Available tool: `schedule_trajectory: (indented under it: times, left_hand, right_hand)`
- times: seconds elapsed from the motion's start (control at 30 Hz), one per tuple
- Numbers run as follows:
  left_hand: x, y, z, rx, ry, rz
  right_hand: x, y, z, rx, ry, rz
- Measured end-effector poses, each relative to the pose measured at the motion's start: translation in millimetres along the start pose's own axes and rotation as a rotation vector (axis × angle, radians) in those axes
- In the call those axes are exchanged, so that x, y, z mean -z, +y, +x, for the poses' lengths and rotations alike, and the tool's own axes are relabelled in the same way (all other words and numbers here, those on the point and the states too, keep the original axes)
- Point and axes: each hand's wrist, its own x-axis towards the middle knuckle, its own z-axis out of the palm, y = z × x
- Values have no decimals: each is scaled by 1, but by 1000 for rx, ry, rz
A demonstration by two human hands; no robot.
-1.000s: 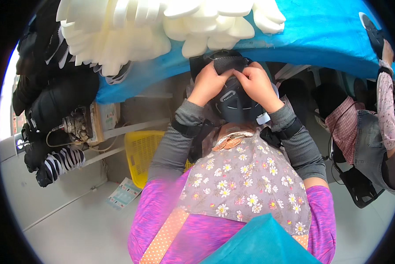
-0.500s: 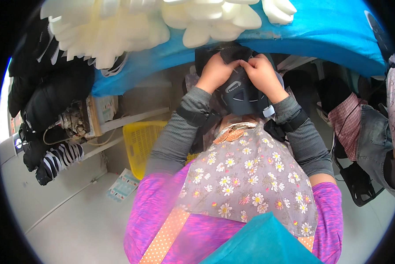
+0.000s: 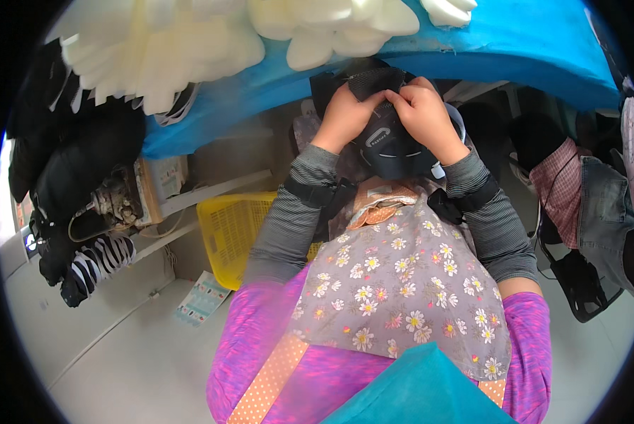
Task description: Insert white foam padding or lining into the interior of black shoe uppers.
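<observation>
My left hand (image 3: 346, 119) and my right hand (image 3: 425, 119) meet below the edge of the blue-covered table. Between them is a black fabric piece (image 3: 393, 160) with a mesh upper part and a pale looped mark. Both hands pinch the mesh part, thumbs nearly touching. The lower part of the piece hangs toward my lap, over a grey flowered apron (image 3: 401, 283). What lies under my fingertips is hidden. I cannot tell exactly what kind of article the black piece is.
Cream foam pieces (image 3: 168, 53) are heaped on the blue table cover (image 3: 514, 53). Black striped goods (image 3: 84, 141) hang at the left, beside a shelf (image 3: 218, 189). A yellow basket (image 3: 225, 233) stands at my left. Another person's jeans-clad leg (image 3: 603, 205) is at the right.
The hands and black piece have shifted slightly in view, and the mesh part shows a little more. Both hands keep their pinch.
</observation>
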Motion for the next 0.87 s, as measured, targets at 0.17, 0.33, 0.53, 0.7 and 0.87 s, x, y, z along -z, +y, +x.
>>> schedule_trajectory:
  times: [0.17,0.33,0.53,0.7,0.87]
  left_hand:
    - [-4,-7,2,27,0,-75]
    - [-1,-8,1,11,13,-64]
    - [4,20,-6,50,42,-20]
    - [-1,11,-4,42,63,36]
    - [8,-5,-3,63,-57,18]
  right_hand:
    - [1,-1,3,-2,-47,-12]
    - [-6,2,-3,-18,19,-21]
    - [-3,4,-5,60,61,202]
    - [0,5,-10,64,183,223]
    - [-15,14,-14,14,49,120]
